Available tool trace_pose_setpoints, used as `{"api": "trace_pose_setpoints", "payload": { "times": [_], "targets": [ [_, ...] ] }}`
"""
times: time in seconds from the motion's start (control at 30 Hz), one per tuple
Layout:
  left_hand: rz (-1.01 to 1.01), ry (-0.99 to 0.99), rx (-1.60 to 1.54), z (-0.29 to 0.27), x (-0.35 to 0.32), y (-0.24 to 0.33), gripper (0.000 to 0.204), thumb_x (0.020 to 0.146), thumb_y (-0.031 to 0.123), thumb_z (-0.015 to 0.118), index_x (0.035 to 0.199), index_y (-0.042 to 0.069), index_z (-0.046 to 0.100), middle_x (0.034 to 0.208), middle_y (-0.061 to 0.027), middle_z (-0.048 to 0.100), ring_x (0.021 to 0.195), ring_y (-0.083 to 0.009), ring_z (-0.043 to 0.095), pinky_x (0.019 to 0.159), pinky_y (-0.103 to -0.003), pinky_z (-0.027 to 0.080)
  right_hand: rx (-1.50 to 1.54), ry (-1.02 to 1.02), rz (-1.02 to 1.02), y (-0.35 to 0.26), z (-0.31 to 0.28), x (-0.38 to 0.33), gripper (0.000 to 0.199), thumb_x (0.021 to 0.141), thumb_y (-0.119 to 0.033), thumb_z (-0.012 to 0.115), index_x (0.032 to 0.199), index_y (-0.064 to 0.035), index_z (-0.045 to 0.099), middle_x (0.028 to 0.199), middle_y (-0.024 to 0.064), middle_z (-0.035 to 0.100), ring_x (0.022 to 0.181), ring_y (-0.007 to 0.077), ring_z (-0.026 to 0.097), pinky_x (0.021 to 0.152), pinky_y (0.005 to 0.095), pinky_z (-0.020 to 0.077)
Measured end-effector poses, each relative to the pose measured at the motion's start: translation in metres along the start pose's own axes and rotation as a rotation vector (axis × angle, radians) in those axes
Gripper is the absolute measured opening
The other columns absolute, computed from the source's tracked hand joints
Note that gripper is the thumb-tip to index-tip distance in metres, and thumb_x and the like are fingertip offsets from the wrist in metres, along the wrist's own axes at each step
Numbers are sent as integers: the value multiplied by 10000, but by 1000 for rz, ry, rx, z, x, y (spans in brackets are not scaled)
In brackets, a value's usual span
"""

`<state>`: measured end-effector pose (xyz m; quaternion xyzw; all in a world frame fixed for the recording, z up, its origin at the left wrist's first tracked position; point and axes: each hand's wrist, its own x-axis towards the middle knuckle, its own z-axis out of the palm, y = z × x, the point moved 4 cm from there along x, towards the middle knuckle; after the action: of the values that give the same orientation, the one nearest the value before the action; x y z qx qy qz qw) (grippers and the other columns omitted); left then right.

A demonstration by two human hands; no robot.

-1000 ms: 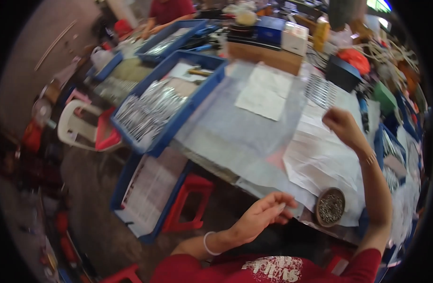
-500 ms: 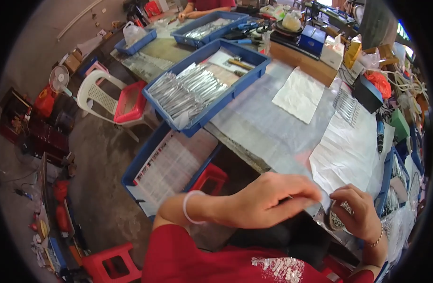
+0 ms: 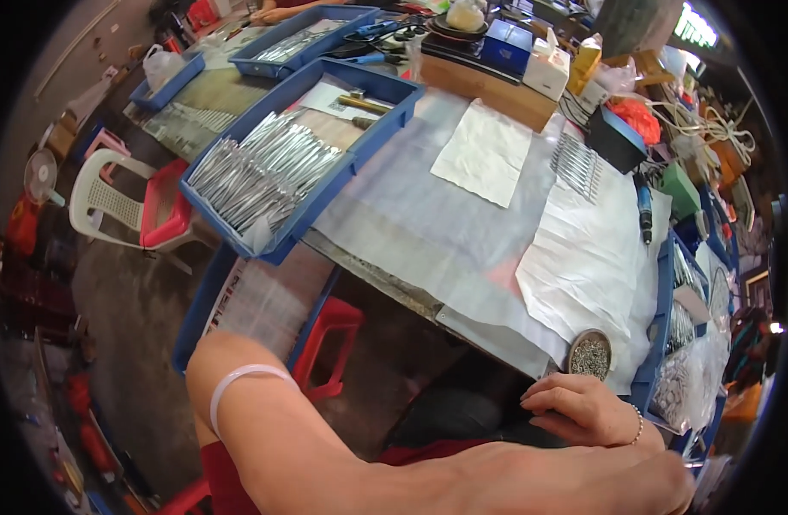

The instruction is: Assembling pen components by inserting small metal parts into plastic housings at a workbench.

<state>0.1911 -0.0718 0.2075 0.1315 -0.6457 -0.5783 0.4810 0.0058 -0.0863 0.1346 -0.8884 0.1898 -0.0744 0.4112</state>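
My left forearm, with a pale bangle (image 3: pixel 255 371) on it, reaches across the lower view. My left hand (image 3: pixel 655 485) is at the lower right, blurred, its fingers hidden. Just above it, at the table's front edge, my right hand (image 3: pixel 587 410) wears a beaded bracelet. Its fingers are curled and close together, and I cannot make out anything in them. A small round bowl (image 3: pixel 590 354) of tiny metal pieces stands just beyond the right hand. White paper (image 3: pixel 582 266) lies behind the bowl, with a row of thin metal tools (image 3: pixel 577 167) at its far end.
A large blue tray (image 3: pixel 325 196) holds many slim silver tools and a hammer (image 3: pixel 364 104). A blue handheld tool (image 3: pixel 644 209) lies at the right, near blue bins (image 3: pixel 666 322). A white chair (image 3: pixel 111 199) and red stool (image 3: pixel 334 339) stand at the left. Another person's hand (image 3: pixel 265 15) shows far off.
My left hand has swung right and down, passing in front of my right wrist. My right hand has moved left and lower, uncovering the bowl. The whole view has shifted to the right.
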Motion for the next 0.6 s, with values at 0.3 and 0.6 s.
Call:
{"api": "trace_pose_setpoints", "payload": {
  "times": [0.3,0.6],
  "targets": [
    [-542,-71,493,-17,-22,-104,202,850,87,471,1034,33,533,864,-167,614,800,-294,617,674,-362,479,673,-30,-121,-13,36,53,254,855,-40,575,1107,-12,572,1027,118,629,943,213,616,843,320,472],
    [-360,292,1065,-217,31,-26,192,830,150,582,963,16,614,807,-110,647,711,-152,616,657,-275,480,581,133,264,49,20,31,374,790,-59,628,1147,-12,528,1018,115,615,952,214,599,831,309,460]
  ]
}}
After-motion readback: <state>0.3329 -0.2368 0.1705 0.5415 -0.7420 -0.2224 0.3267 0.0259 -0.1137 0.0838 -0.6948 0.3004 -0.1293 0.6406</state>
